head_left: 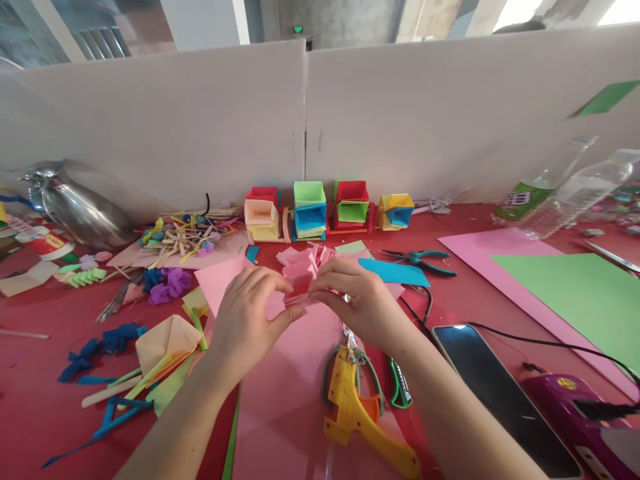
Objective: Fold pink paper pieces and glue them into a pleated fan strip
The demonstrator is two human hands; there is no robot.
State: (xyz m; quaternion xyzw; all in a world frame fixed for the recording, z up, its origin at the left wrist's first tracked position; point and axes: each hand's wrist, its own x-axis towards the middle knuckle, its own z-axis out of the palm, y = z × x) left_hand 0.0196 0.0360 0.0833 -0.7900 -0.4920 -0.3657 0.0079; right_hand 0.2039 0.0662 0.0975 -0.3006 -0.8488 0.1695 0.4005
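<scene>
Between my hands is a small folded pink paper piece (pixel 300 285), its layers standing up. My left hand (pixel 253 313) pinches its left side with thumb and forefinger. Fingertips of my right hand (pixel 350 287) close on its right side. More folded pink paper strips (pixel 316 255) stick up just behind it. Under my hands lies a large pink paper sheet (pixel 280 400). A yellow glue gun (pixel 350 400) rests on that sheet below my right hand, its nozzle pointing away. Beside it is a green utility knife (pixel 400 385).
Folded paper boxes (pixel 309 210) stand along the white partition (pixel 200 127). At right are pliers (pixel 425 260), a phone (pixel 505 393), a purple device (pixel 575 407), green paper (pixel 585 307) and plastic bottles (pixel 570 193). A metal jug (pixel 85 200), craft sticks (pixel 185 243) and paper scraps (pixel 170 347) occupy the left.
</scene>
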